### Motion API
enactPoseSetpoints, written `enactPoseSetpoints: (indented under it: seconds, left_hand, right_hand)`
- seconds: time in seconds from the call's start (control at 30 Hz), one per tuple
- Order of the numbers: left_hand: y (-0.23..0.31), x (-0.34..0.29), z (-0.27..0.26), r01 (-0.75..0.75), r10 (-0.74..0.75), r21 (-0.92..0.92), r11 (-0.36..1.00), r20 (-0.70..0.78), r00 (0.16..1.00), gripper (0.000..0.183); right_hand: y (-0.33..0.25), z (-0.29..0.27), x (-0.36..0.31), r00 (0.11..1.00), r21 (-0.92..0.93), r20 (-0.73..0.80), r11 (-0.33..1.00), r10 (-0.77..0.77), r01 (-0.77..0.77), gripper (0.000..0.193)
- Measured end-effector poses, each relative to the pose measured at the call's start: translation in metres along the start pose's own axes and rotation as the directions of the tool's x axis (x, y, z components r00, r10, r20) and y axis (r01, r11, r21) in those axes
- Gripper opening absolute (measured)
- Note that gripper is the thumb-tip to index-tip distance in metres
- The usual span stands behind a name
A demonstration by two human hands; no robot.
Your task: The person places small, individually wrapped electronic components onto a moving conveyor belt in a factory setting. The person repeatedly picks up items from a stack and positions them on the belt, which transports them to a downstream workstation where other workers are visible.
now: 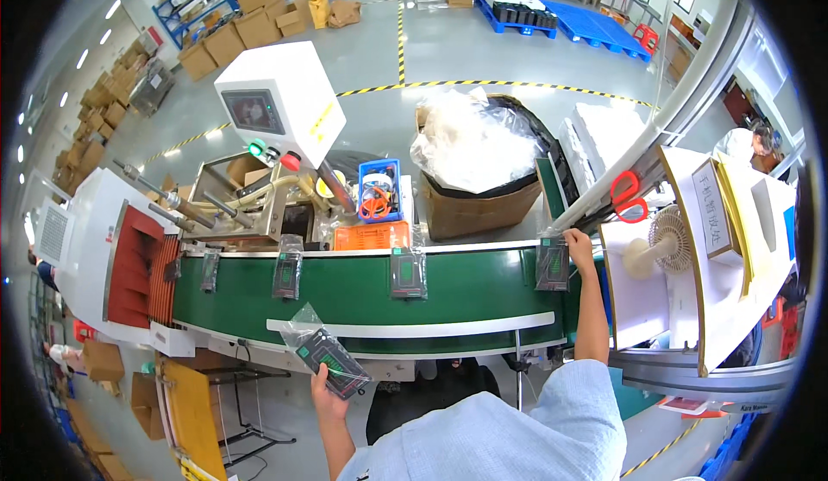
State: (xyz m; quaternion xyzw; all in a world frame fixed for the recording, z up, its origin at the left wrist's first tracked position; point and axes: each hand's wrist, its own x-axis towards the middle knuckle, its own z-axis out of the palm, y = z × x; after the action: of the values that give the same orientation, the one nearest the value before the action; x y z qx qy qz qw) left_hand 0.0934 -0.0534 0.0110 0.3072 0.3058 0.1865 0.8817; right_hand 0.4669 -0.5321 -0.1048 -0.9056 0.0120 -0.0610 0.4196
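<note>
My left hand (326, 390) grips a flat black box in a clear plastic bag (335, 362), with green and red print on it. It is held tilted in front of the near edge of the green conveyor belt (474, 284), the bag's loose end pointing up and away. Over the belt's right end, my right hand (581, 250) has its fingers closed at the upper right corner of another bagged black box (550, 272). Three more lie spaced along the belt: one bagged box (408, 274) near the middle, another (287, 276) farther left, and a small-looking one (210, 272) by the machine.
A white machine with red curtain strips (138, 261) stands at the belt's left end. A white rail (414, 329) runs along the near side. Beyond the belt are a control box (280, 101), a blue bin (380, 166) and a carton of plastic film (479, 209). Red scissors (628, 196) hang right.
</note>
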Motion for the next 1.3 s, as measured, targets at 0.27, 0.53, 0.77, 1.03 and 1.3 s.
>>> enactPoseSetpoints:
  seconds: [0.27, 0.53, 0.77, 1.03, 1.3]
  left_hand:
    - [-0.007, -0.004, 0.008, 0.059, -0.059, 0.033, 0.998, 0.013, 0.998, 0.032]
    - [-0.013, -0.006, 0.001, 0.033, -0.034, 0.031, 0.999, 0.006, 0.999, 0.032]
    - [-0.009, -0.02, -0.022, 0.171, -0.175, 0.14, 0.975, 0.017, 0.984, 0.038]
    - [-0.005, -0.026, -0.024, 0.096, -0.244, 0.456, 0.885, 0.277, 0.929, 0.048]
    - [-0.013, -0.025, -0.038, 0.002, -0.228, 0.552, 0.834, 0.342, 0.912, 0.047]
  right_hand:
    - [0.021, 0.101, -0.011, 0.978, 0.022, -0.025, 0.978, 0.209, -0.209, 0.025]
    - [-0.075, 0.168, -0.044, 0.978, -0.168, -0.136, 0.969, 0.161, -0.182, 0.024]
    - [-0.047, 0.177, -0.043, 0.977, -0.378, 0.102, 0.902, -0.185, 0.211, 0.027]
    - [-0.12, 0.202, -0.101, 0.763, 0.429, 0.582, 0.903, -0.281, 0.006, 0.02]
    - [-0.341, 0.12, -0.26, 0.285, 0.383, 0.904, 0.9, -0.319, -0.207, 0.026]
